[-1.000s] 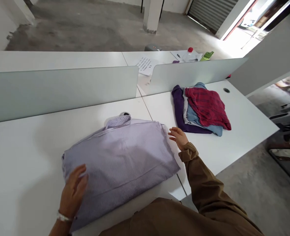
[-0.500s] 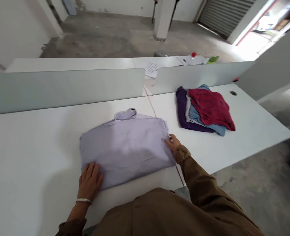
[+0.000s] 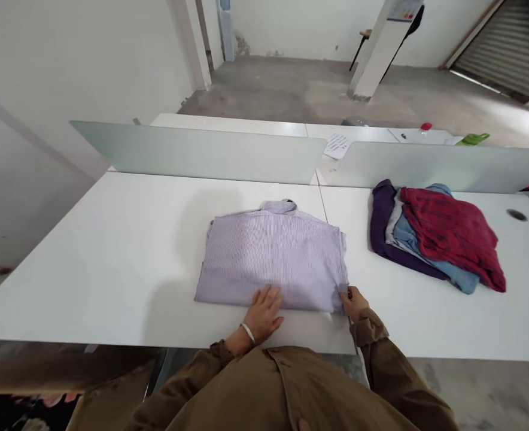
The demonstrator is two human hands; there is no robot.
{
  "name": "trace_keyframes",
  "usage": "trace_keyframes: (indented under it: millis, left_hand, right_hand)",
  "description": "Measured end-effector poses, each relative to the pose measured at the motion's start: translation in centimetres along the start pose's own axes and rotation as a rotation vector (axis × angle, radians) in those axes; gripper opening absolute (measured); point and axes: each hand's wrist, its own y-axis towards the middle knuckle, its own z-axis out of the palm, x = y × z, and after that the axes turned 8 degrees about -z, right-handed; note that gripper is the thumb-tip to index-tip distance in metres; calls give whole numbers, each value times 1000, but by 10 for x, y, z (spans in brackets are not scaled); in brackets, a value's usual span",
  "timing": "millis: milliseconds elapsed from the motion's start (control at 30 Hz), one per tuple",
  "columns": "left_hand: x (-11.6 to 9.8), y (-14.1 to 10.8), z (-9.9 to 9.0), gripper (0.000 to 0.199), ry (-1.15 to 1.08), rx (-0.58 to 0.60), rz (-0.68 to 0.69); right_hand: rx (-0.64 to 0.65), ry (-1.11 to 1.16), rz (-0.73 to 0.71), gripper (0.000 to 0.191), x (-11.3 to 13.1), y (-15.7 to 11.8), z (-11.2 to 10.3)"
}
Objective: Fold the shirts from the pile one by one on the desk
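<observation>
A folded striped lilac shirt (image 3: 271, 257) lies flat on the white table (image 3: 157, 239), its collar (image 3: 280, 207) pointing away from me. My left hand (image 3: 263, 314) rests on the shirt's near edge, a little right of its middle, with the fingers stretched out. At the near right corner, my right hand (image 3: 355, 303) pinches the edge of the fabric between thumb and fingers. The fingertips there are partly hidden by the cloth.
To the right lies a pile of clothes: a red checked shirt (image 3: 453, 230) over light blue, grey and purple garments (image 3: 383, 218). Low frosted dividers (image 3: 219, 155) run along the table's back. A box (image 3: 107, 389) with dark flowered cloth stands below at left.
My left hand has slid from the shirt's near left corner toward the middle of its near edge. My right hand has moved down the right side to the near corner. The view has shifted left.
</observation>
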Motion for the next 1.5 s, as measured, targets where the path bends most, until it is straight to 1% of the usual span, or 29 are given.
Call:
trace_keyframes:
  millis: [67, 133, 200, 267, 300, 333, 367, 400, 433, 500, 533, 600, 633, 700, 767, 833, 933, 1033, 1100, 1167, 1267, 1300, 1367, 1433, 1500]
  left_hand:
    - [-17, 5, 7, 52, -9, 86, 96]
    - [-27, 5, 11, 57, -15, 162, 178]
    - [-34, 2, 14, 59, -20, 220, 264]
    - [-39, 0, 15, 57, -20, 251, 349]
    - [-41, 0, 16, 56, -13, 258, 389]
    - [-43, 1, 17, 55, -1, 260, 428]
    - [-45, 1, 19, 55, 15, 260, 464]
    - [-47, 2, 22, 55, 34, 256, 498]
    - [-49, 3, 25, 55, 54, 245, 526]
    - [-53, 4, 35, 50, 102, 197, 565]
    - [-56, 5, 40, 46, 131, 160, 576]
    - [-60, 5, 48, 40, 188, 81, 586]
    - [-62, 4, 51, 39, 211, 46, 587]
    - [-66, 4, 54, 37, 232, 5, 591]
    - [-70, 4, 52, 36, 212, 15, 572]
    - [-74, 7, 45, 34, 142, 70, 504]
    - [-80, 15, 27, 37, -38, 144, 397]
    - [-88, 23, 3, 41, -238, 145, 369]
    - [-94, 25, -11, 39, -358, 136, 362]
    - [-99, 26, -21, 35, -476, 138, 363]
    - [-104, 26, -34, 34, -673, 161, 364]
    - [-104, 27, -40, 35, -743, 173, 359]
    - [-102, 27, -56, 36, -898, 170, 307]
    - [-95, 26, -77, 38, -1061, 124, 215]
    - [-82, 22, -98, 40, -1206, 48, 120]
  right_hand:
    - [0, 39, -21, 11, 3, -16, 8]
    - [36, 127, -73, 8, 7, -42, 19]
    - [137, 303, -152, 12, 11, -71, 32]
    - [287, 527, -221, 17, 13, -96, 40]
    - [354, 619, -224, 19, 13, -104, 42]
    - [398, 686, -196, 21, 11, -109, 43]
    - [406, 724, -144, 23, 8, -110, 41]
    - [378, 741, -73, 24, 4, -109, 38]
    - [319, 745, 1, 26, 0, -104, 33]
    - [152, 740, 133, 27, -6, -88, 21]
    - [76, 737, 183, 28, -8, -78, 16]
    - [-28, 736, 244, 33, -9, -56, 7]
    - [-57, 740, 251, 38, -8, -46, 5]
    - [-70, 751, 242, 47, -5, -28, 3]
    - [-49, 761, 238, 54, -2, -16, 3]
    - [-22, 786, 248, 58, 0, -11, 1]
    - [-10, 860, 277, 59, 1, -14, -4]
    - [28, 964, 291, 52, 7, -24, -11]
    - [64, 1040, 291, 47, 13, -28, -14]
    - [68, 1111, 279, 44, 21, -29, -15]
    - [3, 1119, 287, 38, 36, -24, -21]
    - [-34, 1089, 287, 38, 42, -23, -26]
    - [-122, 1034, 259, 38, 57, -20, -39]
    - [-201, 1040, 155, 40, 80, -18, -54]
    - [-231, 1068, -2, 45, 109, -15, -68]
